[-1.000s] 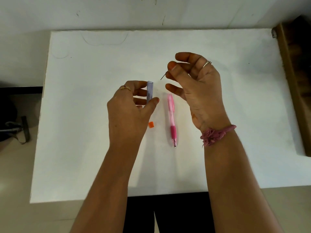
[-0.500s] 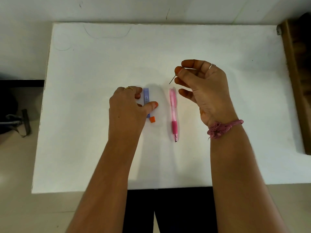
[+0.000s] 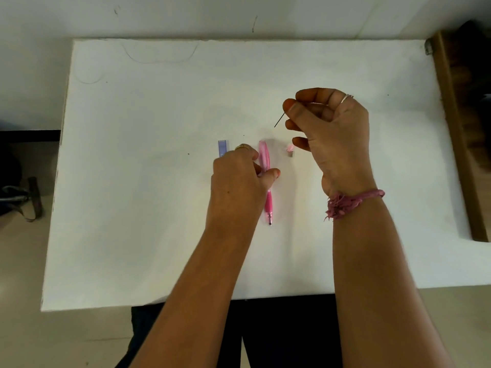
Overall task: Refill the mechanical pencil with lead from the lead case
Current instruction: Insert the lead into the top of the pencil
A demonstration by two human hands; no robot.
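Two bare hands over a matte white table, faintly pencil-marked near its far edge. Left hand curled down on the mechanical pencil, thumb tip on one side of the barrel and fingers on the other, gold ring on one finger; whether lifted or flat on the table cannot be told. Pencil slim and round, translucent pale pink at the far end, deeper pink grip nearer the body, small metal tip pointing toward the near edge. Right hand raised, fingers bunched narrow, thumb and forefinger pinching one thin, straight, dark lead that juts down-left from the fingertips; silver ring on a finger, frayed pink thread band at the wrist. Lead case flat and rectangular, translucent purple-blue, lying just beyond the left knuckles, partly hidden; no readable label. Small pink cap with a grey end, blurred, on the table between pencil and right hand.
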